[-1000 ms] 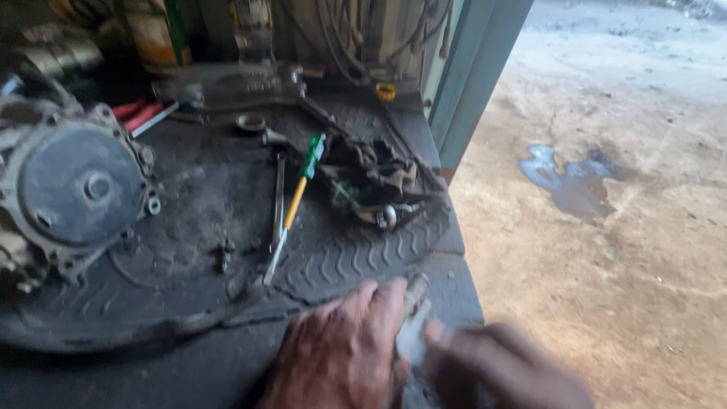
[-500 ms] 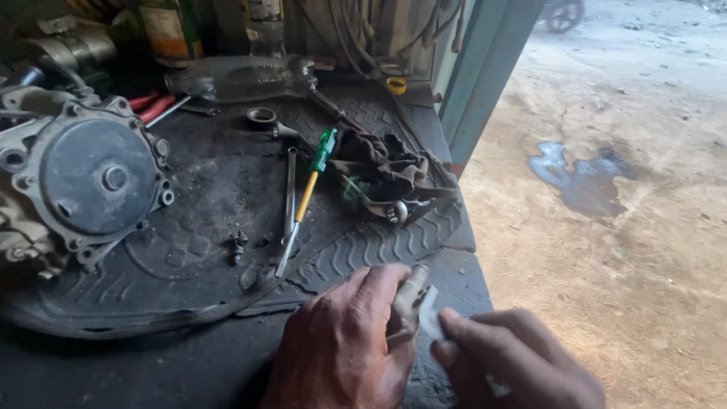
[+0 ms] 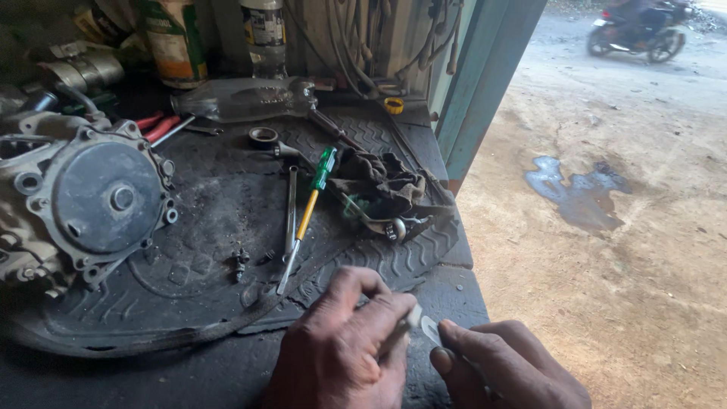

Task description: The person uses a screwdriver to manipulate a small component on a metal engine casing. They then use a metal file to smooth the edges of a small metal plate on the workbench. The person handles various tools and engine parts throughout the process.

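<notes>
Pinching a small pale piece [image 3: 429,327] between both hands at the near edge of the surface [image 3: 227,371].
We keep left hand [image 3: 341,352] and right hand [image 3: 507,367] fingers clenched on it, low, steady, well apart from the screwdriver [image 3: 309,212].

A green-and-orange labelled can [image 3: 176,39] is seen at the bench's back; beside it, a labelled clear bottle [image 3: 264,30].

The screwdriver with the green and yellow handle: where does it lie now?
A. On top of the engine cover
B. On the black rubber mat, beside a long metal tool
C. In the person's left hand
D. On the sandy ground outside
B: the screwdriver lies flat on the black rubber mat, right next to a long metal tool, and neither the left hand nor the right hand touches it.
</notes>
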